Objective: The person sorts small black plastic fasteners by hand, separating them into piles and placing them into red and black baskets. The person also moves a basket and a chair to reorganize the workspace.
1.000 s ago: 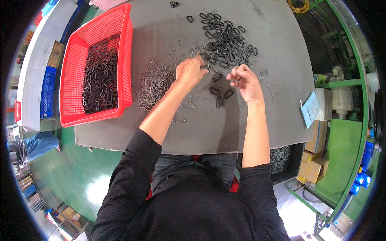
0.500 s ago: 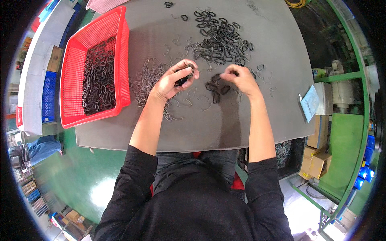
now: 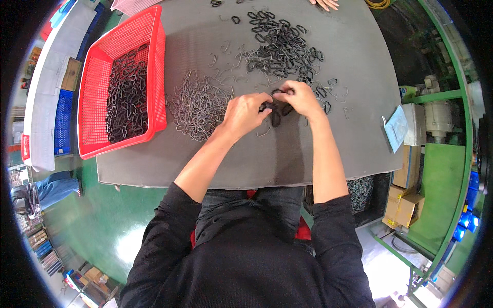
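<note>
My left hand [image 3: 247, 114] is closed, its fingertips pinched on a black carabiner-shaped ring [image 3: 265, 107] above the middle of the table. Right beside it, my right hand [image 3: 302, 100] has thumb and fingers closed on another black ring [image 3: 280, 92]; the fingers partly cover both pieces. Just below the fingertips a few loose black rings [image 3: 276, 119] lie on the grey table. Left of my left hand spreads a tangled heap of thin bent wire pieces [image 3: 197, 108]. Beyond my hands is a large pile of black rings [image 3: 282, 49], with wire pieces scattered around its edge.
A red plastic basket [image 3: 157, 77] holding many black rings stands at the left. Another person's hand [image 3: 324, 4] rests at the table's far edge. A light blue face mask [image 3: 395, 129] lies at the right edge. Cardboard boxes [image 3: 404, 205] stand below on the right.
My left hand has moved right and turned palm down, away from the wire heap, its fingertips now near my right hand. My right hand shifted slightly left. Another person's hand has appeared at the far edge.
</note>
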{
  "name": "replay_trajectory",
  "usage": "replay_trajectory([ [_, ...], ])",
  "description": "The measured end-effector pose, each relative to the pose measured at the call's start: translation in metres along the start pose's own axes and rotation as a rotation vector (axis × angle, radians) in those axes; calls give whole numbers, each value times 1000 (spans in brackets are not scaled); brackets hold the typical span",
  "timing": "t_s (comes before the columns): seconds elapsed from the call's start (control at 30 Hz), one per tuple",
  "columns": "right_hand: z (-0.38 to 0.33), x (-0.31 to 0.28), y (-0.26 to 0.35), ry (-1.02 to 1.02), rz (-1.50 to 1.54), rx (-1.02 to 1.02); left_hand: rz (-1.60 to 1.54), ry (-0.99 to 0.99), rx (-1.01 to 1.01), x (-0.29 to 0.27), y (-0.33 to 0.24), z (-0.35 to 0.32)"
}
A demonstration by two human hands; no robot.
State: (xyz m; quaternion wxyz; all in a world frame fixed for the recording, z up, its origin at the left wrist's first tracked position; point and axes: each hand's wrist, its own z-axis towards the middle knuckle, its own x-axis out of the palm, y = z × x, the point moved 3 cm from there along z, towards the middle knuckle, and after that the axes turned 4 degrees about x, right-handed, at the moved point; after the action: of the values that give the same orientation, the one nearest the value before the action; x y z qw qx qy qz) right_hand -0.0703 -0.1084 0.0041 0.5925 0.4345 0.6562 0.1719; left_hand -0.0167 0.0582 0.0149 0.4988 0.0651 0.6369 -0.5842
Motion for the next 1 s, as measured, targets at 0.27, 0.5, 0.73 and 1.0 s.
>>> replay_trajectory([
  [0.27, -34, -14, -11, 74, 408, 74, 64, 89, -125, 1, 8, 9],
  [0.5, -32, -14, -12, 112, 67, 108, -358, 19, -328, -35, 6, -14],
  [0.73, -71, 2, -20, -27, 820, 368, -536, -187, -369, -99, -2, -35],
  [1.0, -49, 52, 16, -195, -236, 423, 128, -745, -377, -232, 20, -78],
])
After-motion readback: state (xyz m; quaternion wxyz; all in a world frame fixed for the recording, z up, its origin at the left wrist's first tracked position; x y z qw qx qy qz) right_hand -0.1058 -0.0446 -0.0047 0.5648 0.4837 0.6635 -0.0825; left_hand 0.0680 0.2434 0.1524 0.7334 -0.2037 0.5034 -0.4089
